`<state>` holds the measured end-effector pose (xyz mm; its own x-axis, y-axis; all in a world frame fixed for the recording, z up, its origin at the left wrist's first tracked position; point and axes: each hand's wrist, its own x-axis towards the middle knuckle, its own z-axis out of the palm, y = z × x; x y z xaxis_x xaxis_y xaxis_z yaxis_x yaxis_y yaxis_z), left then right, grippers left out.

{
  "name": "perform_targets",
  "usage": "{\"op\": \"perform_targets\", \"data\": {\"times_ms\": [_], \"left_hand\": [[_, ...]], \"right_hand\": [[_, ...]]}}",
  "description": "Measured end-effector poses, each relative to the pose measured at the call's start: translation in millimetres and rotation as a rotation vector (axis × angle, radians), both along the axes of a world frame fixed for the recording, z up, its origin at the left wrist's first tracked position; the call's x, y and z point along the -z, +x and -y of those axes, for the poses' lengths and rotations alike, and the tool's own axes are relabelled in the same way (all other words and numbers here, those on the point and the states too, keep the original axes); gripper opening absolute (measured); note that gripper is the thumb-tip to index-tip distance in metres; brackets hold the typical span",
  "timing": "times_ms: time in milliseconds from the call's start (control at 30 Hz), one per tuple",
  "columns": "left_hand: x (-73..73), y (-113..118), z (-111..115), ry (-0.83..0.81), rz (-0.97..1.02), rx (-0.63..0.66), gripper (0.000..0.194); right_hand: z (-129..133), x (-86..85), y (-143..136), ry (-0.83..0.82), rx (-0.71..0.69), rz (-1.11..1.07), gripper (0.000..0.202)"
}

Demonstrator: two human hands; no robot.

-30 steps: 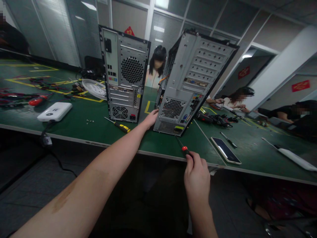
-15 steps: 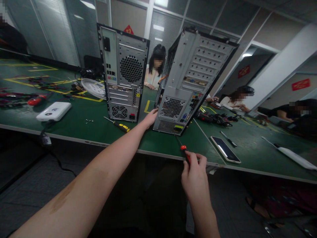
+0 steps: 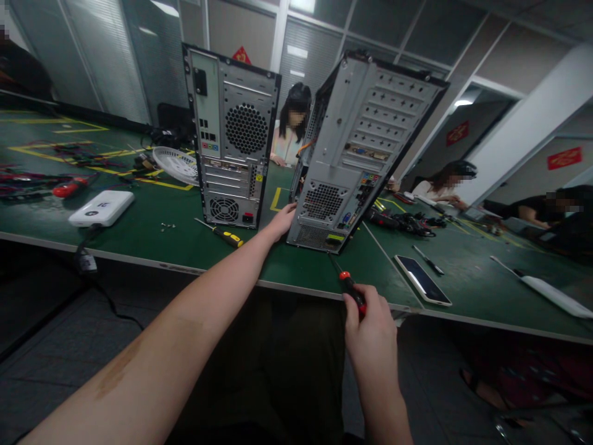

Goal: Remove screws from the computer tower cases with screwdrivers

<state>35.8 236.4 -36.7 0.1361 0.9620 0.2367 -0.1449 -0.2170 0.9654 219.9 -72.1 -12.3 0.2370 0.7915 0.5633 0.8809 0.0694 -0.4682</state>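
At the surface's near edge, I have the right hand gripping a red-black screwdriver, shaft angled low, probably to reach the right case's bottom lip. Contact unclear. Left hand is at that case's lower left side, likely bracing it; fingertips hidden, can't tell grip. Yellow-black screwdriver lies nearer the edge than the left case.

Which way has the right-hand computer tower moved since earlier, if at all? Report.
No: the right-hand computer tower shows no visible shift against the table seam.
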Motion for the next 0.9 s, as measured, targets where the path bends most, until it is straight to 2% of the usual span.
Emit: {"op": "perform_targets", "data": {"times_ms": [100, 200, 467, 700, 900], "left_hand": [[-1.9, 0, 2, -0.015, -0.005, 0.0, 0.066], [-5.3, 1, 7, -0.009, 0.01, -0.002, 0.065], [-10.5, 2, 14, 0.008, 0.037, -0.003, 0.057], [-9.1, 1, 12, -0.008, 0.003, -0.004, 0.062], [-11.1, -1, 17, -0.005, -0.007, -0.011, 0.063]], "right_hand": [[0, 0.2, 0, 0.049, -0.014, 0.055, 0.028], [0, 0.2, -1, 0.043, -0.03, 0.082, 0.032], [4, -3.2, -3, -0.068, 0.026, 0.06, 0.036], [5, -7.7, -4, -0.156, 0.018, -0.011, 0.046], [4, -11.8, -7, -0.252, 0.141, -0.054, 0.049]]}}
